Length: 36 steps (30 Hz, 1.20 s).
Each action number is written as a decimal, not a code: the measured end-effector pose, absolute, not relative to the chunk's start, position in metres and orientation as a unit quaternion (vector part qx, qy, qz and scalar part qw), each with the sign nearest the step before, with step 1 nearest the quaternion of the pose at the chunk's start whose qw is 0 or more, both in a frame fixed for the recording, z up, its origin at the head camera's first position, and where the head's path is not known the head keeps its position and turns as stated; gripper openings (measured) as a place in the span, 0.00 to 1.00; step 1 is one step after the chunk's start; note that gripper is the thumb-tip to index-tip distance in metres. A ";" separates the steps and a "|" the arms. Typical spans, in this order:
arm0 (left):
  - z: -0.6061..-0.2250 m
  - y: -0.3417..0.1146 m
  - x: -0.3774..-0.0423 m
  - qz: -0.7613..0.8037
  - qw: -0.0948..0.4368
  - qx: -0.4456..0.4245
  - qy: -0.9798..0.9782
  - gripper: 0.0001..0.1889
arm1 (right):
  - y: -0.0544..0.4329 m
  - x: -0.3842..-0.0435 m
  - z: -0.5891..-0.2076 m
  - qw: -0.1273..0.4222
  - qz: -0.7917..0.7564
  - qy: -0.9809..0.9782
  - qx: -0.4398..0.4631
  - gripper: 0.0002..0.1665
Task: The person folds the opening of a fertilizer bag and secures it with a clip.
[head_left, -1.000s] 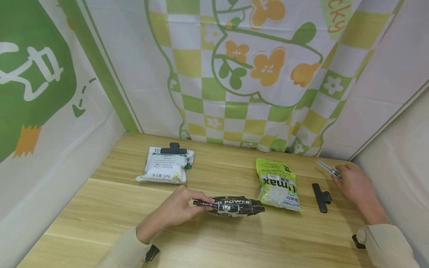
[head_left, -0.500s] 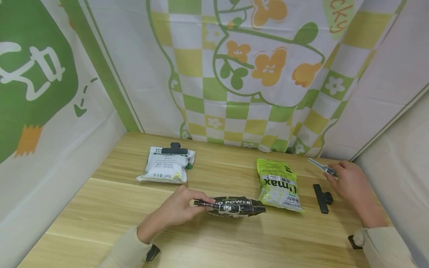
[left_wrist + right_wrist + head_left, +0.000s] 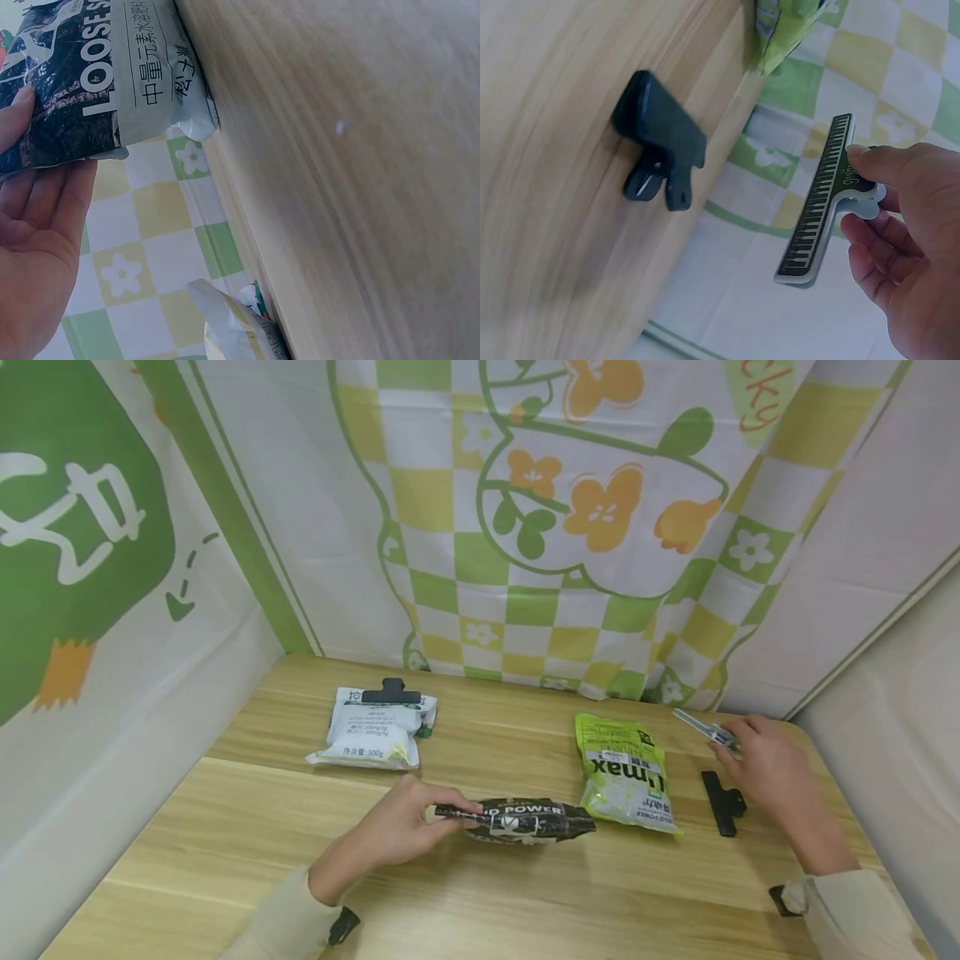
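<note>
My left hand [image 3: 408, 822] grips a black and silver pouch [image 3: 67, 82] by one end, thumb on top and fingers beneath; printed text covers its face. In the right wrist view, my right hand [image 3: 911, 232] pinches a bag clip [image 3: 817, 199] with a piano-key pattern between thumb and fingers, raised above the table. Just left of that hand, a black bag clip [image 3: 723, 803] lies on the table. A green and white bag [image 3: 626, 772] lies between the pouch and the black clip.
At the back left of the wooden table [image 3: 300, 877], a white bag [image 3: 371, 735] lies with another black clip [image 3: 392, 692] across its top. A checkered curtain [image 3: 528, 627] hangs behind the table's far edge, and pale fabric walls stand at both sides.
My right hand has moved left with the piano-key clip, bringing it nearer the green bag. The left hand and the pouch have hardly moved.
</note>
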<state>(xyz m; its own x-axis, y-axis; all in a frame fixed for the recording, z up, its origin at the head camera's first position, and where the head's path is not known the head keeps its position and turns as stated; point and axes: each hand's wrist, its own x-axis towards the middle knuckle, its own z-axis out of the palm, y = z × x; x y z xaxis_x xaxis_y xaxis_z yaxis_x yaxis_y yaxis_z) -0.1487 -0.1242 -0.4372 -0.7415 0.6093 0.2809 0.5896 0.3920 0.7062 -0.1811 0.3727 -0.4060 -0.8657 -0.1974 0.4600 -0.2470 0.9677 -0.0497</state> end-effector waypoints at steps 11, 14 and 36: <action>-0.436 -0.124 -0.149 0.416 0.004 0.359 0.836 0.11 | 0.352 -0.179 -0.401 0.301 0.053 -0.933 0.188 0.20; -0.436 -0.123 -0.149 0.415 0.003 0.365 0.833 0.11 | 0.346 -0.177 -0.398 0.308 0.054 -0.929 0.200 0.20; -0.440 -0.127 -0.150 0.326 -0.115 0.481 0.806 0.12 | 0.280 -0.149 -0.372 0.286 0.129 -0.896 0.314 0.26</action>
